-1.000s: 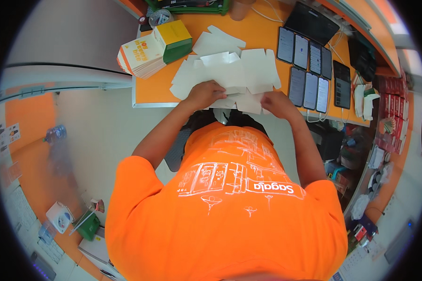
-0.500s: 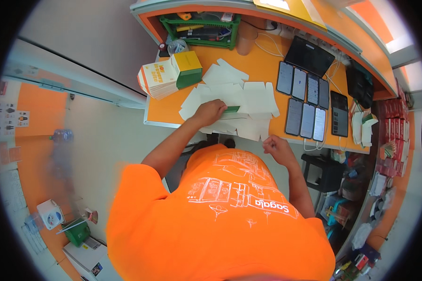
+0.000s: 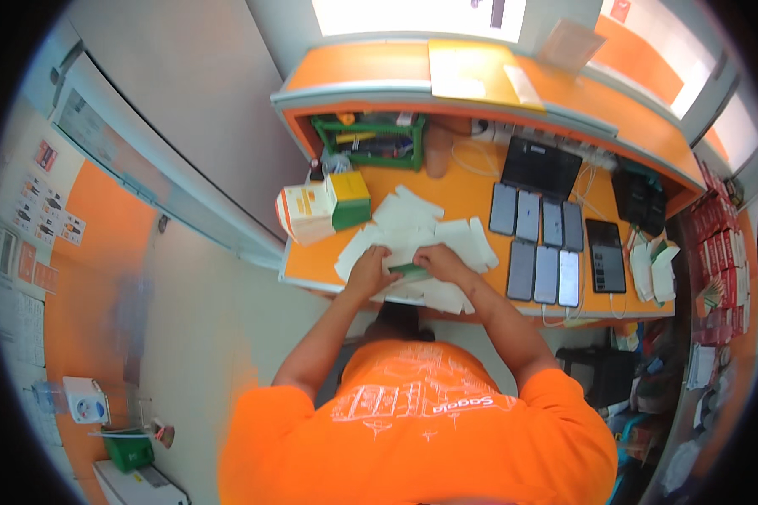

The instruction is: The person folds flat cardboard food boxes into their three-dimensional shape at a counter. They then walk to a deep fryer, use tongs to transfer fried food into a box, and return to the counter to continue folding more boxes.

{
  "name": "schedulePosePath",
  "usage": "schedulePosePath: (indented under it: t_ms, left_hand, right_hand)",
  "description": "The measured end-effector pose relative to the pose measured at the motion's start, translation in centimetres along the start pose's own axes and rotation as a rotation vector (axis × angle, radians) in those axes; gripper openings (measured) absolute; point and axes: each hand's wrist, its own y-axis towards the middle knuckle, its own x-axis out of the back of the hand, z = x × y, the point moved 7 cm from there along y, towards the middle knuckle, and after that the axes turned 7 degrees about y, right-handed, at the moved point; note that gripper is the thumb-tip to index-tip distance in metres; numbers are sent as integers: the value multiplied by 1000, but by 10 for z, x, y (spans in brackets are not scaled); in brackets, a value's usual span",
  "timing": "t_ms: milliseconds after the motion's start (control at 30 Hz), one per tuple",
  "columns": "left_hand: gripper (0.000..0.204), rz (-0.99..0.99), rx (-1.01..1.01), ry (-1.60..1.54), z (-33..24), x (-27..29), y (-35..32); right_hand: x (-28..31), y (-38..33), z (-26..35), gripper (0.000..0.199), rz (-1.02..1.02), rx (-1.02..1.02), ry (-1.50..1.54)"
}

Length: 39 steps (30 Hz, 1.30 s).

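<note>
White flat cardboard box blanks lie spread out and overlapping on the orange desk in front of me. On the nearest one, a green folded strip shows between my hands. My left hand grips the left end of this folded part, with the thumb toward the strip. At the strip's right end, my right hand has its fingers closed on the cardboard edge. To the left, a stack of flat printed cartons in white, yellow and green leans in a row.
Several phones lie in rows at the right, below a black laptop-like screen. Beyond them are a dark tablet and folded cartons. A green rack stands at the back under an orange shelf; charging cables hang over the front edge.
My right hand has come from the desk's front edge up to the cardboard, beside the left. The head view has tilted up, showing more of the shelf.
</note>
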Motion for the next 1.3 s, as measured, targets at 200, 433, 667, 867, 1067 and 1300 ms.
schedulePosePath:
  t_ms: [200, 433, 667, 867, 1067, 1300]
  left_hand:
    - [55, 9, 70, -81, 7, -5, -5]
    - [60, 45, 22, -121, -12, 19, 9]
    - [35, -220, -121, -197, -68, 90, 27]
    - [32, -188, 48, -358, -118, 128, 31]
    - [27, -225, 189, -576, -142, 132, 17]
    - [28, -223, 305, -650, -130, 123, 17]
  right_hand:
    - [10, -2, 6, 15, -76, -123, -107]
    - [34, -2, 12, 13, -263, -108, -95]
    - [107, -10, 100, 19, -251, 105, -29]
    - [134, -48, 167, 24, -331, 249, 116]
    - [132, -78, 183, 22, -387, 88, 167]
    - [125, -88, 184, 16, -464, 128, 216]
